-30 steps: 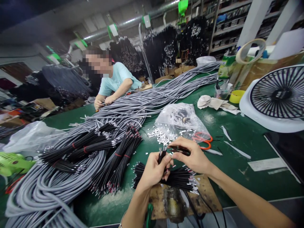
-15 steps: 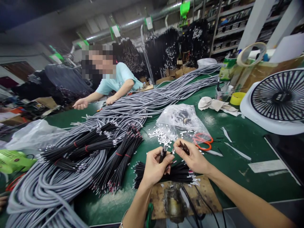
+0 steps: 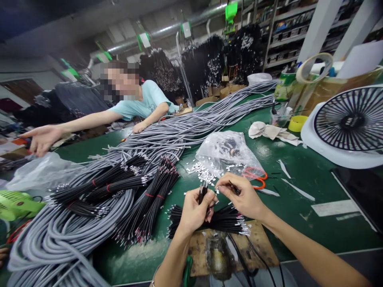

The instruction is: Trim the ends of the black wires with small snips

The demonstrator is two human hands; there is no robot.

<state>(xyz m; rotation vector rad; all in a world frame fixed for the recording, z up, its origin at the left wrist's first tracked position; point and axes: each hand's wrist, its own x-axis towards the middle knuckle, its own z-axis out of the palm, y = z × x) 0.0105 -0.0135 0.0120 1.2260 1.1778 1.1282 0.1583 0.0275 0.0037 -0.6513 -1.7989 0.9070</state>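
Note:
My left hand (image 3: 194,209) is closed round several short black cables (image 3: 203,192), their ends pointing up from the fist. Close beside it, my right hand (image 3: 243,195) has thumb and forefinger pinched at a tiny pale piece by a cable end. A slim dark tool (image 3: 234,187) is tucked in that hand; its kind is mostly hidden by the fingers. Below both hands lies a pile of black cables (image 3: 227,219) with pale ends. Beyond them, small white tags or clips (image 3: 203,171) are scattered in front of a clear plastic bag (image 3: 229,149).
Grey cables (image 3: 119,207) and tied black bundles (image 3: 158,191) cover the left. To the right are orange-handled scissors (image 3: 257,175), a fan (image 3: 347,123) and a dark flat panel (image 3: 362,195). A wooden board (image 3: 260,247) sits at the near edge. Across the table, a co-worker (image 3: 149,97) reaches out.
My right fingertips have shifted slightly left, nearer the cable ends, and the dark tool shows less. The co-worker's arm has stretched far to the left.

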